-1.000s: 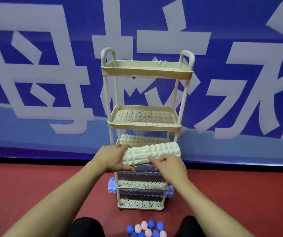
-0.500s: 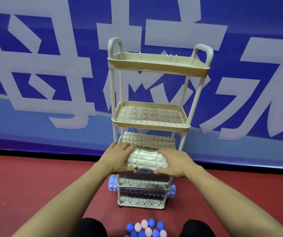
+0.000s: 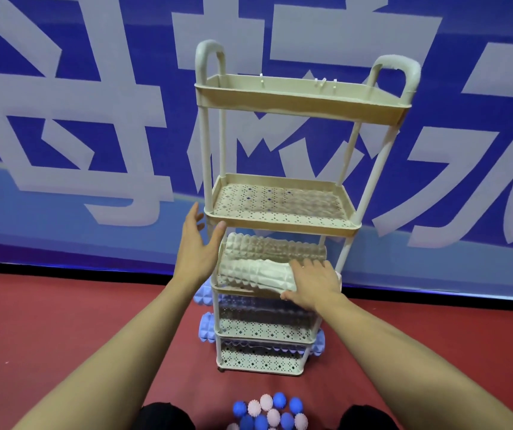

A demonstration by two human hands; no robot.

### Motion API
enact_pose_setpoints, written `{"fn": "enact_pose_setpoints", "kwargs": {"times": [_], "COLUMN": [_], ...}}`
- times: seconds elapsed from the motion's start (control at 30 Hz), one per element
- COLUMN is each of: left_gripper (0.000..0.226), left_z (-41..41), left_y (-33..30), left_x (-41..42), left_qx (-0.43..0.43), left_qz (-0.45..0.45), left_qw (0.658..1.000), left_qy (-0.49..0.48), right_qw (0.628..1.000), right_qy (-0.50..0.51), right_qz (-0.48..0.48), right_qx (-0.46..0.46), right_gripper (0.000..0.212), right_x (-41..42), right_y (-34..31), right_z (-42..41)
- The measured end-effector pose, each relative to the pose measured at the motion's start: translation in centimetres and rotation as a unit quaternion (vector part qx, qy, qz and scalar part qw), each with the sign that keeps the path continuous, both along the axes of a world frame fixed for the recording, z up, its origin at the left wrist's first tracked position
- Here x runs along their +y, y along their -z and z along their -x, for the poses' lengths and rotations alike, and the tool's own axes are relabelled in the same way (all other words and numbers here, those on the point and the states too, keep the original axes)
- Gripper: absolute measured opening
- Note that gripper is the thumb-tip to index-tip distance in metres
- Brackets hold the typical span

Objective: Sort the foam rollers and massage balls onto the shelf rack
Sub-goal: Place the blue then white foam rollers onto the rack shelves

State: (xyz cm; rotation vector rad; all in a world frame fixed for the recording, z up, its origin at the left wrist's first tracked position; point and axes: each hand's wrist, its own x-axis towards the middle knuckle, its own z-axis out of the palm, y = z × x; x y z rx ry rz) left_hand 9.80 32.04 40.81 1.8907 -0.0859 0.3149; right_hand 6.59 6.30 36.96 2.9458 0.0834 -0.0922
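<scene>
A beige shelf rack [image 3: 280,223] with several tiers stands on the red floor. Two white ridged foam rollers lie on its third tier, a front one [image 3: 255,274] and a rear one [image 3: 275,248]. My right hand [image 3: 312,282] rests on the right end of the front roller, fingers fairly straight. My left hand [image 3: 197,243] hovers open beside the rack's left post, touching nothing. Blue foam rollers [image 3: 207,332] lie on the lower tiers, their ends sticking out. Blue and pink spiky massage balls [image 3: 269,412] lie in a cluster on the floor in front.
A blue banner with large white characters [image 3: 78,119] covers the wall behind the rack. The top tier [image 3: 295,100] and second tier [image 3: 280,201] hold nothing. My knees [image 3: 168,417] show at the bottom edge beside the balls.
The front white roller went from my two hands onto the third tier. My left hand has let go and lifted away to the left; my right hand stays on the roller's right end.
</scene>
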Motion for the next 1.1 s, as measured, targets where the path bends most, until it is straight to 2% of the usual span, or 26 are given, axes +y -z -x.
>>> {"fn": "enact_pose_setpoints", "kwargs": {"times": [0.13,0.27,0.47,0.57,0.7,0.77,0.87,0.97,1.1], "left_gripper": [0.068,0.071,0.073,0.079,0.075,0.074,0.069,0.061,0.058], "left_z": [-0.3,-0.5,-0.1,0.1,1.0,2.1,5.0,8.1,11.5], "left_y": [0.1,0.9,1.1,1.1,1.0,1.6,3.6,6.3,9.8], "left_x": [-0.5,-0.3,-0.6,-0.6,-0.9,-1.1,-2.6,-5.9,-12.0], "left_qx": [0.000,0.001,-0.011,-0.010,-0.008,0.003,0.021,0.029,0.037], "left_qz": [0.030,0.024,0.003,-0.010,-0.023,-0.020,-0.037,-0.092,-0.175], "left_qw": [0.999,1.000,1.000,1.000,1.000,1.000,0.999,0.995,0.975], "left_qy": [-0.015,-0.010,0.002,0.006,0.018,-0.001,-0.023,0.019,0.131], "right_qw": [0.999,0.999,0.996,0.995,0.995,0.993,0.979,0.968,0.960], "right_qy": [-0.036,-0.029,0.017,0.009,-0.001,0.000,-0.012,0.001,0.054], "right_qz": [0.002,-0.028,-0.069,-0.086,-0.097,-0.114,-0.181,-0.218,-0.247], "right_qx": [0.018,0.031,0.054,0.049,0.036,-0.011,-0.091,-0.125,-0.124], "right_gripper": [0.079,0.069,0.038,0.041,0.048,0.044,0.049,0.053,0.049], "right_x": [0.2,-0.3,-0.9,-1.1,-1.8,-2.1,-2.5,-3.8,-8.0], "right_y": [0.6,1.1,3.0,3.0,3.4,3.8,4.6,6.0,9.1], "right_z": [-2.4,-4.1,-5.3,-5.0,-3.9,-3.0,-0.2,3.9,10.7]}}
